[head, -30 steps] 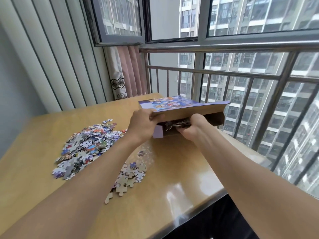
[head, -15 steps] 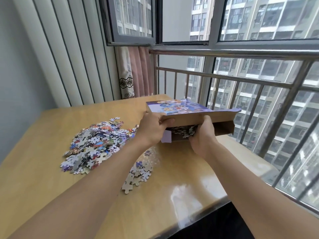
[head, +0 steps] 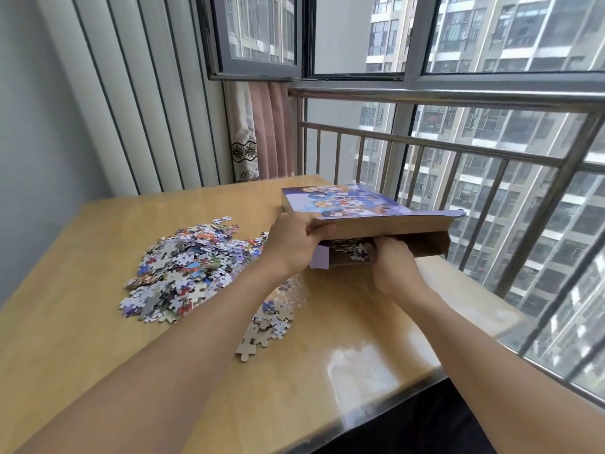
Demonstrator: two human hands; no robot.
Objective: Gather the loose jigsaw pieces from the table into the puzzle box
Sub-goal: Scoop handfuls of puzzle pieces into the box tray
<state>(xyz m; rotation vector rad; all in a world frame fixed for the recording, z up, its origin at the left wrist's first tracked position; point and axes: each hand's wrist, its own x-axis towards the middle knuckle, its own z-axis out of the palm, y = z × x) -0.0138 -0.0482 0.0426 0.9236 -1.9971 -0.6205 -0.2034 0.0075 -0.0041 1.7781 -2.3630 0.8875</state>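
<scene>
Loose jigsaw pieces, small die-cut card bits printed in many colours, lie in two groups on the glossy light-wood desk (head: 343, 322): a big heap (head: 183, 263) to the left of my left forearm, and a smaller scatter (head: 268, 322) just under that forearm, nearer me. More pieces (head: 350, 249) already sit inside the mouth of the flat cardboard puzzle box with the purple cartoon lid (head: 347, 199), which lies on the desk by the metal window railing (head: 458, 149), its long axis running left to right and its open side facing me.

My left hand (head: 291, 244) grips the near left corner of the lid, thumb curled over its edge, holding it raised. My right hand (head: 393, 260) is at the opening, fingers (head: 381, 244) tucked in under the lid; I think they are curled around a few pieces, but the lid hides the tips, so I cannot say for sure.

I judge the heap lies left of and nearer than the box mouth, closer to the left hand, while that hand is busy with the lid; the free right hand would have to cross over to fetch more.
</scene>
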